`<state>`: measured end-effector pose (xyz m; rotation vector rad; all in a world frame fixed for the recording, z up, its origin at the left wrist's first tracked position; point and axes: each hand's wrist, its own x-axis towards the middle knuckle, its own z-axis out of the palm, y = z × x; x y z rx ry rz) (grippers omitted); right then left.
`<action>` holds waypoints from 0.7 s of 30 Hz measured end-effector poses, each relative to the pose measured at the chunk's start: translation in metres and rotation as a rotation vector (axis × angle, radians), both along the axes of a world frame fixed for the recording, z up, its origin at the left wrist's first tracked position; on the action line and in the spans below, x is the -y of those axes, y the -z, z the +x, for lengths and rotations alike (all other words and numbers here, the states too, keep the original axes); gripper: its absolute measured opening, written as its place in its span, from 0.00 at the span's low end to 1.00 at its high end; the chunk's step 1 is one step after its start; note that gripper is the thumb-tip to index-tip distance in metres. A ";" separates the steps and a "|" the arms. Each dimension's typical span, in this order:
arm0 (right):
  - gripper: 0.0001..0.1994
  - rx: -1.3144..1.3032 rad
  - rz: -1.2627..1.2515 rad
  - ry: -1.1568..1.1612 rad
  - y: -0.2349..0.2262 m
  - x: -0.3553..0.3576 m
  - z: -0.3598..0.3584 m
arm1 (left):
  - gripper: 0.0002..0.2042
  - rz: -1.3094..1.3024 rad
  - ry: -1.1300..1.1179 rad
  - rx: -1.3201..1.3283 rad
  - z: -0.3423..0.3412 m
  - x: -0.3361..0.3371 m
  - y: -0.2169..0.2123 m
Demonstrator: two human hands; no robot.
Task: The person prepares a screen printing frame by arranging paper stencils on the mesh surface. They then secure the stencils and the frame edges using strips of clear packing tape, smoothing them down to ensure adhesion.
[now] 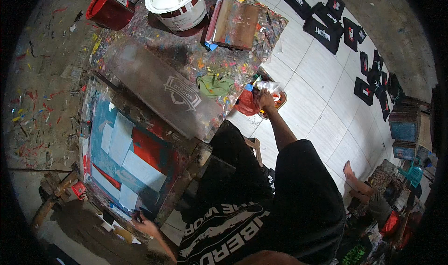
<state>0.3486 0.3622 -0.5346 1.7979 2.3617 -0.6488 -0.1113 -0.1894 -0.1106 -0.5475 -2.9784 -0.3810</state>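
Blue screen (125,164) is lying near left, kinda pale-striped — tub (283,101) is sitting farther right, red rag (247,103) bunching at its left.

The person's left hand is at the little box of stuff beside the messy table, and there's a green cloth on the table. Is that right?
Not quite: the head view shows it's the right hand at the little box beside the messy table. The green cloth is indeed on the table.

Beyond left hand (145,225) lies blue rectangular framed panel (113,164). Right hand (266,100) is at brown-rimmed container (283,100); leftward lie crumpled red sheet (247,103), then crumpled green cloth (215,86); farther off stands round white-rimmed bucket (183,16).
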 end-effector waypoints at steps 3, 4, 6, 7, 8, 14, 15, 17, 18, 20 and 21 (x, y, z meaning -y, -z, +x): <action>0.25 -0.087 -0.021 -0.117 0.010 -0.002 0.005 | 0.17 -0.031 -0.095 -0.028 0.012 0.009 0.011; 0.25 -0.099 -0.073 -0.138 0.012 0.000 0.011 | 0.17 -0.012 -0.072 -0.010 0.011 0.007 0.008; 0.18 -0.013 -0.078 -0.404 0.008 -0.010 0.016 | 0.16 0.020 -0.053 0.016 0.013 0.004 0.003; 0.16 0.018 -0.095 -0.516 -0.009 -0.018 0.011 | 0.15 0.041 -0.054 0.018 0.015 0.001 0.002; 0.15 0.050 -0.113 -0.632 -0.020 -0.024 0.007 | 0.14 0.005 -0.050 -0.018 0.017 0.004 0.003; 0.26 0.302 -0.456 -0.144 0.015 -0.042 -0.012 | 0.13 -0.113 0.178 -0.164 -0.005 0.032 0.009; 0.28 0.365 -0.454 -0.118 0.012 -0.037 -0.012 | 0.14 -0.047 0.145 -0.116 0.002 0.022 0.010; 0.29 0.469 -0.443 -0.079 0.004 -0.034 -0.010 | 0.16 0.138 -0.047 0.029 0.015 -0.019 0.002; 0.29 0.476 -0.431 -0.081 -0.001 -0.029 -0.006 | 0.16 0.250 -0.219 0.122 0.026 -0.031 -0.005; 0.28 0.431 -0.393 -0.104 -0.007 -0.017 0.006 | 0.19 0.247 -0.153 0.060 0.028 -0.013 -0.004; 0.28 0.400 -0.350 -0.136 -0.013 -0.017 0.014 | 0.20 0.291 -0.161 0.053 0.041 -0.001 0.002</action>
